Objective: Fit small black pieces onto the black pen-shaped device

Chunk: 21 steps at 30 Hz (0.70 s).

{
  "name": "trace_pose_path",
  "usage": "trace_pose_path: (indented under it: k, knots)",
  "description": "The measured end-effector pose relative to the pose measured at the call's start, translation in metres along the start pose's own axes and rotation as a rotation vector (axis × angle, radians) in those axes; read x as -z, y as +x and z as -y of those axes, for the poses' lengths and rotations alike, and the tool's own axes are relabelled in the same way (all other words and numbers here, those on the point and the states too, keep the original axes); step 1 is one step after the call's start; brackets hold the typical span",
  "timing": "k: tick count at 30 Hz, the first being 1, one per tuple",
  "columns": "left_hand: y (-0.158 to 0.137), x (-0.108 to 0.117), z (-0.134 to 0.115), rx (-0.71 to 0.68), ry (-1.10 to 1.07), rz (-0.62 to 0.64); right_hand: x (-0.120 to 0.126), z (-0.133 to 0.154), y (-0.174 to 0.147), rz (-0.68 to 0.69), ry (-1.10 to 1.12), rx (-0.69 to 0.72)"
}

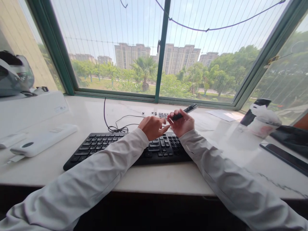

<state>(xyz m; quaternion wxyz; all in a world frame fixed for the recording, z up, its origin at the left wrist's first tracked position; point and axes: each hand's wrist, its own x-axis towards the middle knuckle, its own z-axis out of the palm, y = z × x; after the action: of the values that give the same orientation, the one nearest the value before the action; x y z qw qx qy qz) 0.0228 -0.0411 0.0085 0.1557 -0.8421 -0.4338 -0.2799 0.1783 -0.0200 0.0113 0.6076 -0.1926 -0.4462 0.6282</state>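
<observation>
Spanning the back, a window [160, 64] is showing buildings [132, 54] and trees [222, 78]. Below it, a white worktop [163, 179] is carrying a black keyboard [96, 144]. Above the keyboard's right half, the right hand [183, 124] is grasping a black tool [190, 109]; the left hand [152, 127] is bending close beside, whether pinching anything I cannot tell. Loose keys [163, 115] are lying just beyond.

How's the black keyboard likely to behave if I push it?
The keyboard should feel stiff, being one flat slab. Lying wide and low, it seems unlikely to tip or roll. The coiled cable behind it might drag, if attached.
</observation>
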Motion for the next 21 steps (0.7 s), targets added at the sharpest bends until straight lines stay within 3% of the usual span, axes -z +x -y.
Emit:
trace_pose_path:
  k: [4, 13, 16, 21]
  knots:
    - [-0.0003, 0.0007, -0.0002, 0.008, 0.002, 0.006, 0.0028, -0.0012, 0.0013, -0.043, -0.055, -0.042]
    - [-0.0009, 0.0011, -0.0006, 0.025, 0.061, 0.054, -0.0006, -0.0002, 0.0013, -0.106, 0.139, -0.084]
    - [-0.0017, 0.0026, -0.0024, 0.012, 0.053, 0.059, -0.0038, 0.0010, 0.0013, -0.068, 0.201, -0.072]
    - [-0.0021, 0.0046, -0.0029, -0.048, 0.019, 0.097, -0.0041, -0.0002, 0.0046, -0.053, 0.105, -0.088]
